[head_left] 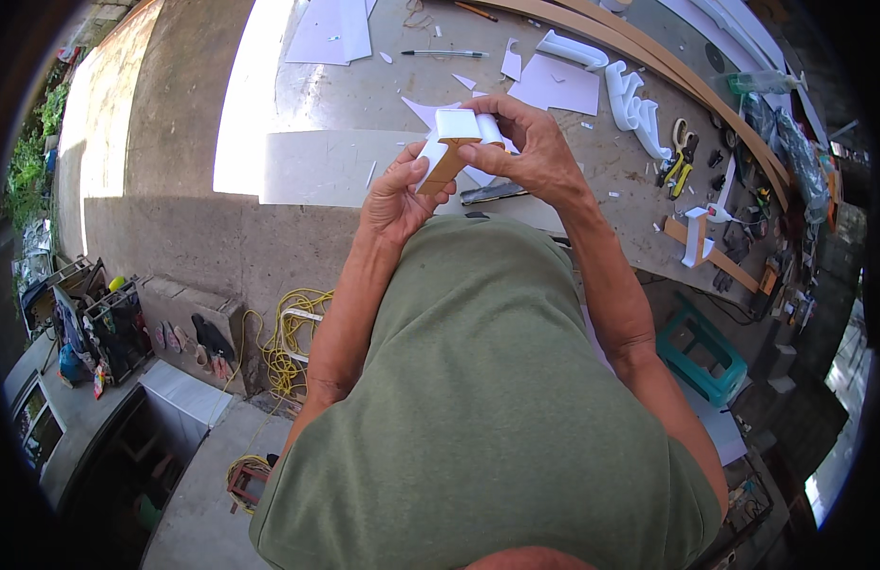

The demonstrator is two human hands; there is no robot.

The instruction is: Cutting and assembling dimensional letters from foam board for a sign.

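Over the near edge of the work table, both hands grip a small blocky piece with white faces and a brown side. My left hand pinches its lower left end between thumb and fingers. From the right, my right hand curls over the piece, thumb pressed on the brown side and fingers around a rounded white part. Some of the piece is hidden behind the fingers. White paper scraps lie just beyond it, and a dark flat strip rests below my right hand.
Farther back lie a pen, paper sheets and curved white shapes. Long brown strips cross the right side, near yellow-handled pliers. A green stool stands at right; yellow cord lies coiled on the left floor.
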